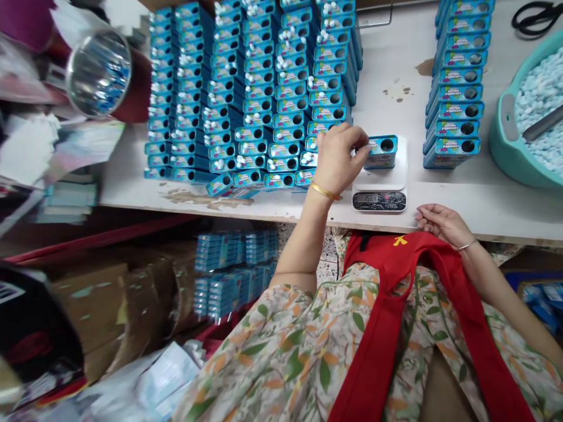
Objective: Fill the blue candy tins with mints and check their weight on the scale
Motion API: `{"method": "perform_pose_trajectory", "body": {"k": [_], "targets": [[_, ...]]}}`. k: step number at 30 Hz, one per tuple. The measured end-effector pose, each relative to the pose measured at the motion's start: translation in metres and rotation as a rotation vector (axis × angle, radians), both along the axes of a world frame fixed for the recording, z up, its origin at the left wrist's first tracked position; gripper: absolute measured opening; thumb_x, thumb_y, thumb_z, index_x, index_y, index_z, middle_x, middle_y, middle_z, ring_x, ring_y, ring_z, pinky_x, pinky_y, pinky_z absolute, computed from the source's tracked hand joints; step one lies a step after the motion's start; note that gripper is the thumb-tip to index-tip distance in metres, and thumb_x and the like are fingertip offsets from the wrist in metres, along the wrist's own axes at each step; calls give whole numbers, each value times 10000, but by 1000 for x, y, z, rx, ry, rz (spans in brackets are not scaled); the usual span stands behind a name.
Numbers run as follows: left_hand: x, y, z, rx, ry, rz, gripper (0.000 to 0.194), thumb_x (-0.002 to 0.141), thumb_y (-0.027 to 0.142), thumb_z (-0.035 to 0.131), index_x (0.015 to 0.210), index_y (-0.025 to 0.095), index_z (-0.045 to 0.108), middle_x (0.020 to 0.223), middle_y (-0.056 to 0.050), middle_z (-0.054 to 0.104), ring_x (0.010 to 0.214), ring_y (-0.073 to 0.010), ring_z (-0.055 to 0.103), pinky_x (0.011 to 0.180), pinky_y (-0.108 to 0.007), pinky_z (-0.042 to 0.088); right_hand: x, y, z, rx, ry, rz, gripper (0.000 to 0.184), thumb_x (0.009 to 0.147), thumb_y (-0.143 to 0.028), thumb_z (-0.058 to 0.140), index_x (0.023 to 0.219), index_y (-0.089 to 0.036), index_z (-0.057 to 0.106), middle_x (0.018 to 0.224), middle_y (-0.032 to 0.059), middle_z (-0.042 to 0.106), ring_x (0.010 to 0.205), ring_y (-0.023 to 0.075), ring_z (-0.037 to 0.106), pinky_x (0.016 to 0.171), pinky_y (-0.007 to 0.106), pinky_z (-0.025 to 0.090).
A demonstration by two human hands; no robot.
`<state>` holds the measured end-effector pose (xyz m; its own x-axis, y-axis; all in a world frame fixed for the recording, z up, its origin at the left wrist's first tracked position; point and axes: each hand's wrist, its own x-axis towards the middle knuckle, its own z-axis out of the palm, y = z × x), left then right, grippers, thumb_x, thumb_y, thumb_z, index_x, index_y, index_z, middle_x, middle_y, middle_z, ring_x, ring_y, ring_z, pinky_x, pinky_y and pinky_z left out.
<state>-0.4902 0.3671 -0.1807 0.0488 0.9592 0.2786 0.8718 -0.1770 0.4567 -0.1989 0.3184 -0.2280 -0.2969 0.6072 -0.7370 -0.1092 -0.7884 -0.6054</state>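
My left hand (338, 159) is closed in a pinch on the left end of a small blue tin (380, 151) that stands on the white pan of a digital scale (380, 192). The tin's round top hole looks dark and empty. My right hand (441, 223) rests at the table's front edge just right of the scale, fingers curled loosely, holding nothing I can see. To the left of my left hand lie several rows of filled blue tins (246, 94) with white tablets showing in their holes.
A stack of empty blue tins (457, 88) stands right of the scale. A teal basin (505, 146) of pale tablets with a scoop sits at the far right. Black scissors (534, 16) lie at the back right. More blue tins (235, 269) and cardboard boxes lie under the table.
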Motion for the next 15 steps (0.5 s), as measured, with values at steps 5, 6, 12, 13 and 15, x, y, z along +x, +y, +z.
{"method": "perform_pose_trajectory", "body": {"k": [5,6,12,13,15], "targets": [[12,11,9,-29,51,-36,135,948,317,580,839,240,603,823,-30,653,827,-227,596,801,-476,407,-7,0,4,0,18,23,581,446,-450,979,836,-129,691,738,34,697,568,73,620,483,130,487],[16,13,11,-13,46,-43,132,958,320,571,858,240,600,843,-28,658,850,-229,602,808,-479,404,-9,0,4,-1,27,32,583,445,-456,978,836,-130,692,736,34,697,566,75,621,483,132,486],[34,3,17,125,-88,-4,278,1031,452,410,942,243,571,945,-39,679,935,-204,604,867,-450,421,-16,-2,7,-17,131,41,541,534,-487,951,859,-136,699,761,36,690,608,89,639,509,146,493],[39,-5,18,136,-103,-23,305,1038,459,377,950,238,568,958,-47,680,949,-201,603,864,-438,428,-17,-2,9,-31,161,26,510,605,-518,913,867,-136,698,774,41,688,627,91,641,522,151,500],[51,-25,19,112,-93,-151,341,1045,463,339,968,228,575,981,-56,682,970,-199,605,868,-426,436,-22,1,16,-77,233,4,480,769,-595,774,896,-139,697,807,55,684,667,101,646,550,169,519]]}}
